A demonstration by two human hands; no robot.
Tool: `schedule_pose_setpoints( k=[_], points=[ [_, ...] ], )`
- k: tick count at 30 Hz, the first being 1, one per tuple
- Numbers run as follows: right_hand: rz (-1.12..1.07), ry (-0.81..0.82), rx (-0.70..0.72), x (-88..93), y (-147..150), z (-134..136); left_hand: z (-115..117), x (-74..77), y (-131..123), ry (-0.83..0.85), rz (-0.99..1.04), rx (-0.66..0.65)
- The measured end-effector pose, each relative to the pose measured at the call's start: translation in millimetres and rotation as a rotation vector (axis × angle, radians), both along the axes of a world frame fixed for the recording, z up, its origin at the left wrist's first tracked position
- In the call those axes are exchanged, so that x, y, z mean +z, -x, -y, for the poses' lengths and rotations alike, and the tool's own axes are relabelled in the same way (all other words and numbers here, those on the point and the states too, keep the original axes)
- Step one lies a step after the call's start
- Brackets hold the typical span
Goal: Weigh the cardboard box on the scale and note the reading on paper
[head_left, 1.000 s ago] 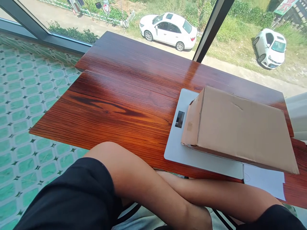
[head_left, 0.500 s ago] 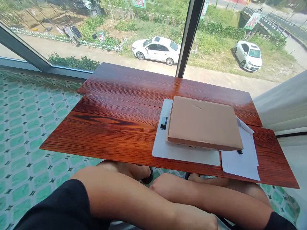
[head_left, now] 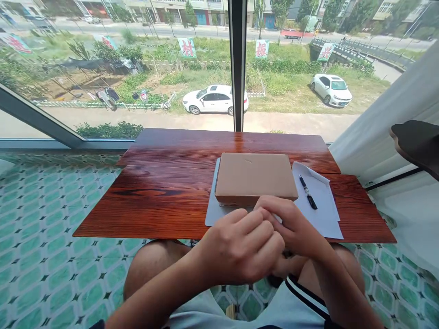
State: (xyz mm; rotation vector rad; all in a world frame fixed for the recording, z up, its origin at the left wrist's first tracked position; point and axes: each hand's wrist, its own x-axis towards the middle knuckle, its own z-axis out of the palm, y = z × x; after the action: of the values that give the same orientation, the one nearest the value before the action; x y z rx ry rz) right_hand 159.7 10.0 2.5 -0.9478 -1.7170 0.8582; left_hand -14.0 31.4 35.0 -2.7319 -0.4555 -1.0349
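My left hand (head_left: pixel 245 244) is closed, its fingers curled in front of my right hand. My right hand (head_left: pixel 291 224) is also closed, thumb and fingers bent in towards the left. The two hands meet and touch above the table's front edge; what lies between their fingers, if anything, I cannot make out. Just beyond them lies a closed brown cardboard box (head_left: pixel 255 176), flat on a silver-grey panel (head_left: pixel 213 212). My hands cover part of the panel and the box's front edge.
Right of the box, a black pen (head_left: pixel 307 192) rests on white paper sheets (head_left: pixel 324 214). The red-brown wooden table (head_left: pixel 157 205) stands before a large window. A white curtain (head_left: pixel 394 114) hangs at right, near a dark brown object (head_left: pixel 418 144). My knees are under the table edge.
My arms, crossed low over my lap before, have come up and uncrossed, and my hands now meet near the box. The view has tilted upward, and the pen shows fully.
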Motion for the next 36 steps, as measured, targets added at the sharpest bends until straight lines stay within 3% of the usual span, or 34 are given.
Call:
schedule_pose_setpoints(
  k=[1, 4, 7, 13, 17, 21, 27, 36],
  points=[
    [0.011, -0.024, -0.054, 2.5, -3.6, -11.2, -5.4, 2.2, 5.5, 0.038, 0.048, 0.061],
    [-0.158, -0.208, -0.541, -2.5, -15.3, -30.1, -20.9, -2.0, 21.2, 0.159, 0.317, 0.196],
    [-0.153, -0.164, -0.737, -20.0, -25.0, -34.3, -35.2, -21.4, 31.3, 0.325, 0.565, 0.342],
    [-0.209, 0.121, -0.707, -62.6, -31.7, -43.2, -59.4, -80.0, 36.6, 0.917, 0.893, 0.361],
    [-0.277, 0.301, -0.683, -75.1, -32.7, -47.5, -65.7, -99.1, 34.1, 1.162, 0.907, 0.410],
    [-0.224, 0.332, -0.680, -74.3, -33.8, -46.6, -64.4, -100.1, 29.6, 1.258, 0.882, 0.408],
    [-0.173, 0.294, -0.699, -74.6, -32.9, -42.9, -56.3, -97.9, 20.2, 1.202, 0.853, 0.445],
    [-0.147, 0.215, -0.716, -73.1, -29.1, -41.4, -50.4, -93.0, 13.1, 1.245, 0.897, 0.468]
  ],
)
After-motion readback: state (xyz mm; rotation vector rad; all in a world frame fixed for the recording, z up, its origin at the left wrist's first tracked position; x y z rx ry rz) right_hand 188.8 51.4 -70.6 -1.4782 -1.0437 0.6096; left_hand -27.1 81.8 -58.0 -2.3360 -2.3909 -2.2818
